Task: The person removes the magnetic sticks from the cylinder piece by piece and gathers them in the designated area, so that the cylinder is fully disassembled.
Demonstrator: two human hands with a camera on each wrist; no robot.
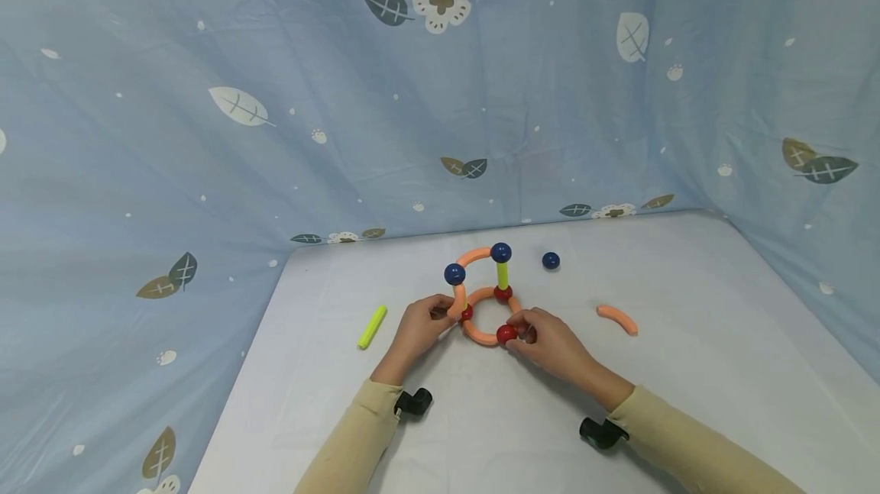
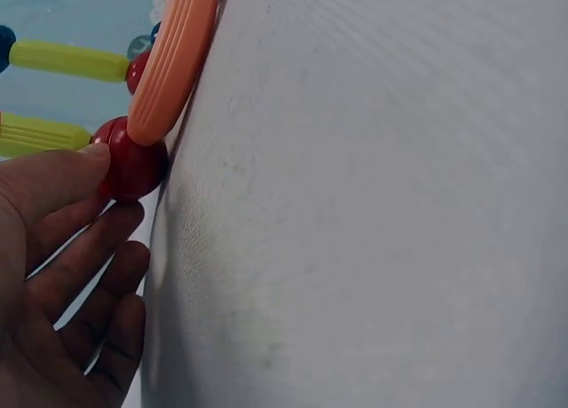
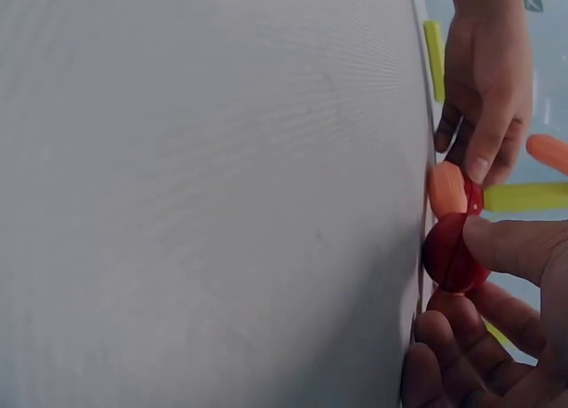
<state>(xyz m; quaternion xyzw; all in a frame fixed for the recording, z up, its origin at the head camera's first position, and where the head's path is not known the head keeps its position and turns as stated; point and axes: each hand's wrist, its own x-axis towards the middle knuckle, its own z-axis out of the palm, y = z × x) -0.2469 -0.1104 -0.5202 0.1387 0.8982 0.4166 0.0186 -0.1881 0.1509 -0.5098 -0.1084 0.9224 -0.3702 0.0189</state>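
Observation:
A toy frame of orange curved rods and red balls lies as a ring (image 1: pixel 479 337) on the table. Two yellow-green rods (image 1: pixel 503 275) rise from it, topped by blue balls (image 1: pixel 501 252). One orange curved rod (image 1: pixel 474 256) joins the blue balls, and another curves out from the left blue ball (image 1: pixel 454 274). My left hand (image 1: pixel 418 327) pinches the left red ball (image 2: pixel 133 168) between thumb and fingers, beside an upright rod's foot. With thumb and fingers, my right hand (image 1: pixel 555 345) grips the front red ball (image 3: pixel 449 255), where a ring rod ends.
A loose yellow-green rod (image 1: pixel 372 327) lies left of my left hand. To the right of the frame is a loose orange curved rod (image 1: pixel 617 320); a single blue ball (image 1: pixel 551 260) sits behind. A blue patterned curtain (image 1: pixel 536 97) hangs along the far edge of the white table (image 1: pixel 687 280).

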